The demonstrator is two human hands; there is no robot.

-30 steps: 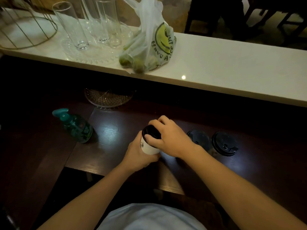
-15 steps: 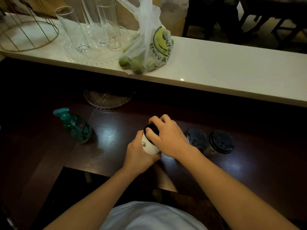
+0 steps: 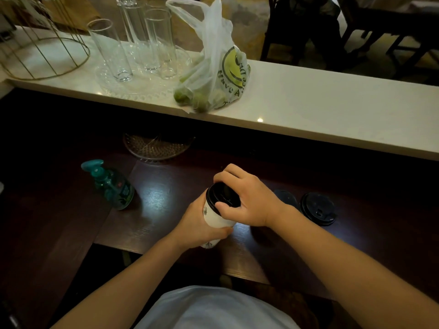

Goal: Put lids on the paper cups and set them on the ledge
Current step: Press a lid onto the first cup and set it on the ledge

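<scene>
- left hand (image 3: 199, 225) wrapped round the white paper cup (image 3: 215, 216), tilted over the dark table (image 3: 154, 198)
- right hand (image 3: 247, 200) pinching its black lid (image 3: 222, 195)
- white ledge (image 3: 320, 110) behind, well apart from the cup

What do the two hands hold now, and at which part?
The left hand grips the paper cup around its side wall. The right hand clasps the black lid at its rim.

A: How much of the cup (image 3: 215, 218) shows?
B: Little; the left hand (image 3: 198, 225) covers its lower wall and the right hand (image 3: 247, 201) hides part of the lid (image 3: 222, 194)
A: And the two cups (image 3: 318, 207) behind?
B: Only lids show; the nearer one is half behind the wrist, bodies lost in the dark
</scene>
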